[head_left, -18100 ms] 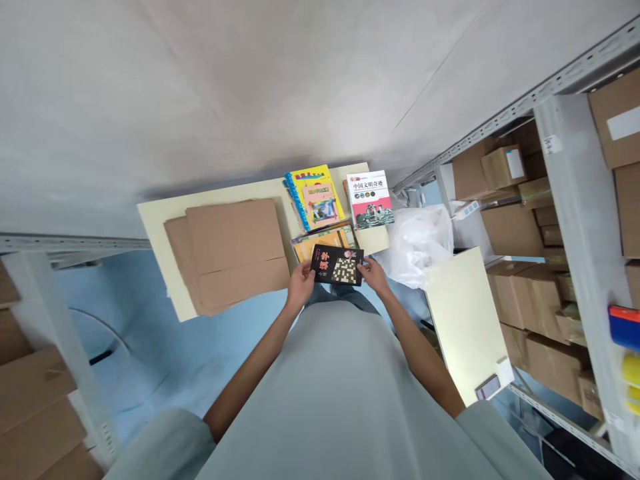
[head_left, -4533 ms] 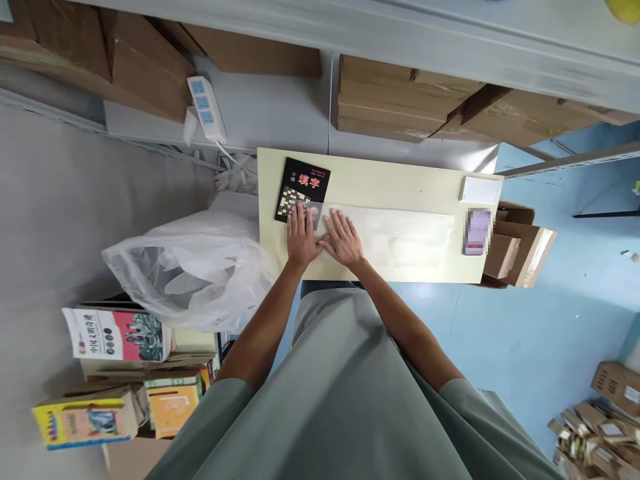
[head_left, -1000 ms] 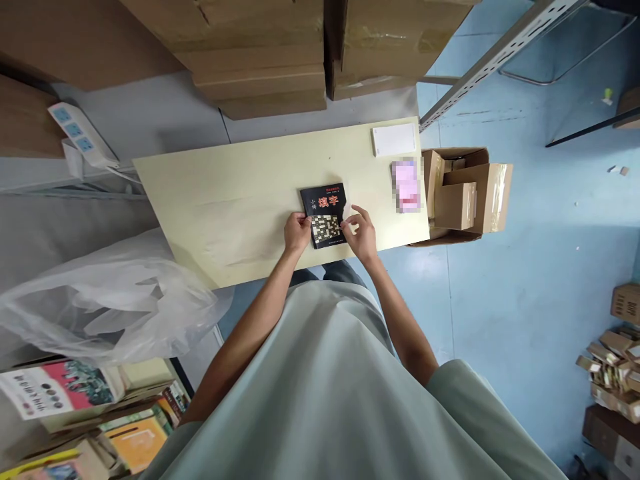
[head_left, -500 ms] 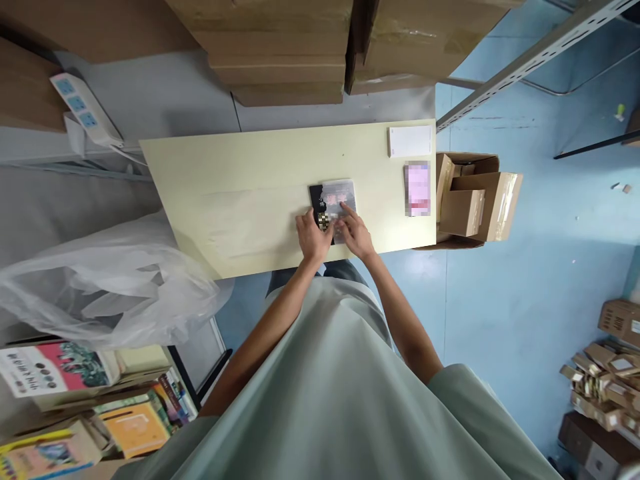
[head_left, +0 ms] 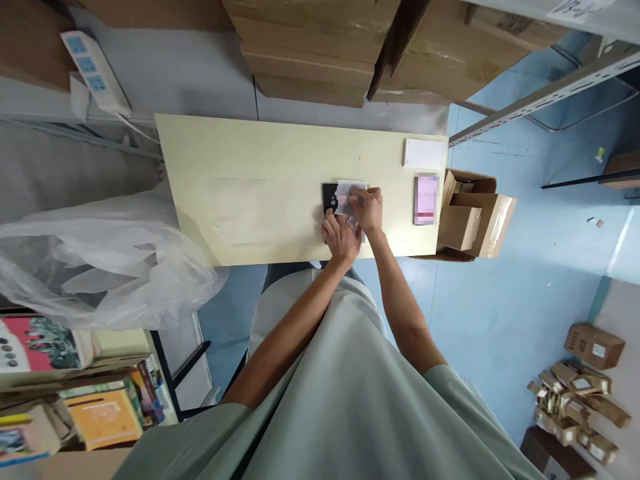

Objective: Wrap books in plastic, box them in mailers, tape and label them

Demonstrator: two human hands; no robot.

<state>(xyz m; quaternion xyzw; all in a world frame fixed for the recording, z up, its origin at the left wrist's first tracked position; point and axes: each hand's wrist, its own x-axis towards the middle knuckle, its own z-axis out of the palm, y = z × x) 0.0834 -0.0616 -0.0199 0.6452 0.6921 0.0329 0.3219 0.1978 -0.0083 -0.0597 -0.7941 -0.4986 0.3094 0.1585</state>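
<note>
A small black book (head_left: 329,193) with a crossword-like cover lies on the cream table (head_left: 280,153). Over its right part lies a translucent whitish plastic sheet (head_left: 343,189), dimming the print below. My left hand (head_left: 341,237) rests on the lower part of the book and sheet, fingers bent and apart, thumb out to the right. At the upper right of the book, my right hand (head_left: 370,208) has its fingers pinched at the sheet. Both hands cover part of the cover, and the exact edge under my right fingertips is hard to see.
A phone (head_left: 426,200) and a white flat box (head_left: 424,153) lie at the table's right end. Beyond stands an open carton (head_left: 467,217). To the left are a big clear plastic bag (head_left: 110,260), a power strip (head_left: 95,72) and stacked books (head_left: 105,410). Cardboard boxes (head_left: 315,50) line the shelf behind.
The sheet, earlier a pale bit at the book's right edge, now lies over its right part. My right hand has risen to the upper right; my left hand has moved right over the book.
</note>
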